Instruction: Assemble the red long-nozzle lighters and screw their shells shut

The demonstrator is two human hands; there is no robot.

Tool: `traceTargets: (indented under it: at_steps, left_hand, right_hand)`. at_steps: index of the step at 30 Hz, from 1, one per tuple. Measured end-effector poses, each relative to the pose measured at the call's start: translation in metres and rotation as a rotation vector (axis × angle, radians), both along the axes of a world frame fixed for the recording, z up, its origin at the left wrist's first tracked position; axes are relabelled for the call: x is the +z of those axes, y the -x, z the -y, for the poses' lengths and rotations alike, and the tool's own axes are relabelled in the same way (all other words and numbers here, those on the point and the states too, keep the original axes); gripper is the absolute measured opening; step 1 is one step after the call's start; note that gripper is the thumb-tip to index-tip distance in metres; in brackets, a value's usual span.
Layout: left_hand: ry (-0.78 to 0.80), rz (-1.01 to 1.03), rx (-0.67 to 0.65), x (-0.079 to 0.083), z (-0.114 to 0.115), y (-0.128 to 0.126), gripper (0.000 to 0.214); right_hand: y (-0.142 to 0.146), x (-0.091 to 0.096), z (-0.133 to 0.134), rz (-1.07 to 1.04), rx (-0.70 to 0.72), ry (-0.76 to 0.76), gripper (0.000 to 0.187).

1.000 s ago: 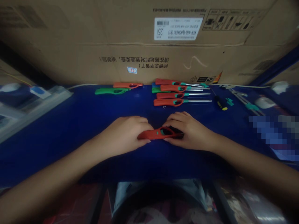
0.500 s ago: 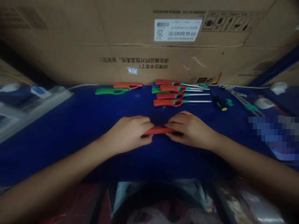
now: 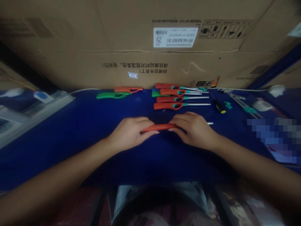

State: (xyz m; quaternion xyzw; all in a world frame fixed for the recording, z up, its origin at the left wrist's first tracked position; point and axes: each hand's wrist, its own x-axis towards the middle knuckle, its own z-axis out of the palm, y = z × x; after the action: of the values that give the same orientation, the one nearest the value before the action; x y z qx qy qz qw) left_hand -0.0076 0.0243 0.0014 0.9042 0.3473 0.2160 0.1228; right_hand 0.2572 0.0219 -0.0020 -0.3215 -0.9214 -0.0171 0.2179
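Note:
Both my hands grip one red stick lighter point(image 3: 158, 127) over the blue table point(image 3: 77, 125). My left hand point(image 3: 130, 133) is closed on its left end. My right hand point(image 3: 193, 129) is closed on its right part, and the lighter's metal tip point(image 3: 210, 123) pokes out past the fingers. I see the lighter edge-on, as a thin red bar. Behind it lies a row of several finished red lighters point(image 3: 178, 97) with teal triggers and metal rods.
A green handle point(image 3: 112, 95) and a red handle point(image 3: 128, 89) lie at the back left. A small screwdriver point(image 3: 219, 106) and loose teal parts point(image 3: 244, 105) sit at the right. A big cardboard box point(image 3: 145, 47) walls the back. A clear tray point(image 3: 28, 106) stands left.
The lighter has been turned from its flat side to edge-on and lifted a little farther away from me. Its metal tip now shows beyond my right hand. The view tilted slightly.

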Motion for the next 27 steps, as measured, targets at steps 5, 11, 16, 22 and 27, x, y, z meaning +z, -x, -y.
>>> traceTargets:
  at_steps: [5, 11, 16, 22, 27]
  left_hand:
    - [-0.028, 0.09, 0.063, -0.004, -0.008, 0.005, 0.031]
    - [0.051, 0.044, 0.013, -0.001, -0.013, 0.005, 0.028]
    - [0.291, 0.193, 0.034, -0.001, -0.009, 0.001, 0.04]
    - [-0.005, -0.083, -0.014, -0.001, -0.005, 0.002, 0.046]
    - [-0.196, -0.206, -0.075, -0.002, -0.005, 0.004, 0.041]
  right_hand:
    - [-0.003, 0.001, -0.005, 0.006, -0.059, -0.089, 0.023]
    - [-0.006, -0.001, -0.011, -0.021, -0.083, -0.083, 0.023]
    - [-0.002, 0.002, -0.005, -0.04, -0.065, 0.046, 0.028]
    - [0.003, 0.004, 0.006, -0.055, -0.146, 0.172, 0.022]
    - [0.006, 0.008, 0.011, 0.006, -0.059, 0.21, 0.031]
